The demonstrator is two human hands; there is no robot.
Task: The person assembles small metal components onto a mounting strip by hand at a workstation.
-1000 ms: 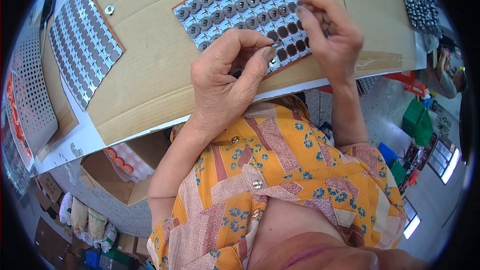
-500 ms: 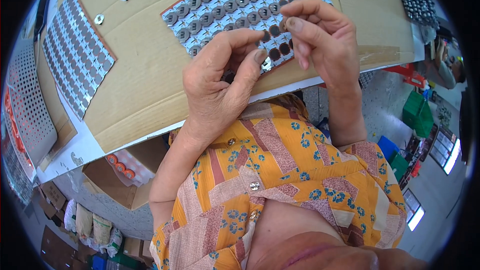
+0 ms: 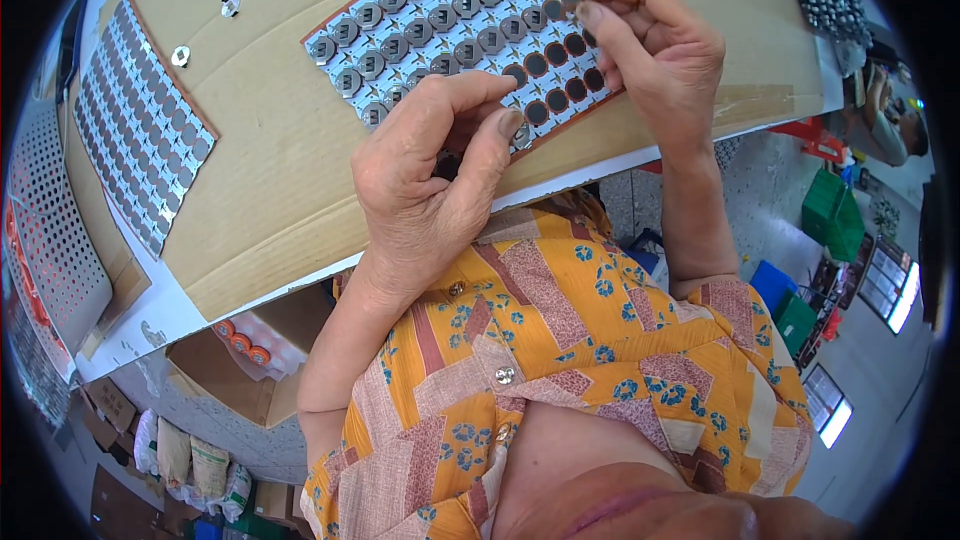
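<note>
A brown rectangular card with rows of round holes, most filled with small silver metal snap discs (image 3: 470, 25), is laid on a sheet of tan corrugated cardboard (image 3: 270, 150). The holes at the card's near right corner are seen empty and dark.

The left hand (image 3: 430, 180) is held over the card's near edge; a small silver metal disc (image 3: 522, 137) is pinched between its thumb and forefinger, just beside the empty holes, while the other fingers are curled inward. The right hand (image 3: 655, 45) is set on the card's right end, its forefinger and thumb brought together at a disc in the far row; whether a disc is actually gripped cannot be told. The near right corner of the card is partly hidden by both hands.

A second filled card (image 3: 145, 130) is laid left of the first card, well apart. Loose silver discs (image 3: 205, 30) are scattered between the two, further ones beyond the first card. A perforated metal sheet (image 3: 50, 230) is seen further left. Bare cardboard is left open between the two cards. The white table edge (image 3: 620, 165) runs just near of the first card.
</note>
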